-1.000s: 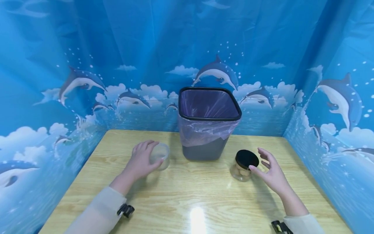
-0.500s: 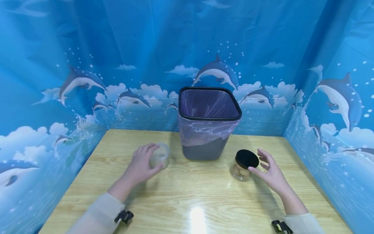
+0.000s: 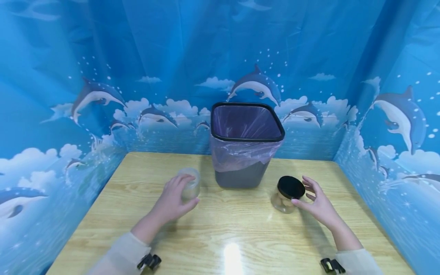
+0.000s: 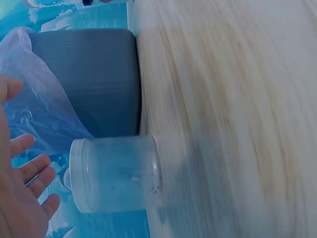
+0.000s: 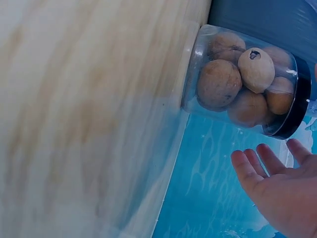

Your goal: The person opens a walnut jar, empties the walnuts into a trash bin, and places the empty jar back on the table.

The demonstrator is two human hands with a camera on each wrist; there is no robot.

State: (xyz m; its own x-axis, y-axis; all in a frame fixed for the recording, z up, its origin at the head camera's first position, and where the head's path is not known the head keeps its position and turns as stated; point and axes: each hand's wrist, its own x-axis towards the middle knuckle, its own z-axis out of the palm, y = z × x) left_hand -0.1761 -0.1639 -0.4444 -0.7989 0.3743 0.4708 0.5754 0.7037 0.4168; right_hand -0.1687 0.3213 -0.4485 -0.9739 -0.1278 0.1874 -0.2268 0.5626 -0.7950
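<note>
Loosely spread, the empty left hand (image 3: 174, 201) sits by a cloudy cylinder (image 4: 116, 173), likewise the right hand (image 3: 319, 206) by a clear, black-lidded jar (image 3: 290, 188).

This looks like a screened-off recording booth; creased blue sheeting (image 3: 172, 46), printed with dolphins (image 3: 258, 86) and white clouds (image 3: 27, 164), stands at 9, 12 and 3 o'clock round a wood-grain table (image 3: 220, 217) and hides whatever lies beyond. A small black device (image 3: 150, 262) sits at each pale cuff (image 3: 118, 254), near 7 and 5 o'clock, as in a filming set-up; a bright glare (image 3: 233, 259) at 6 o'clock shows strong light from above; the lined waste bin (image 3: 240, 176) toward 12 o'clock is an everyday household item.
</note>
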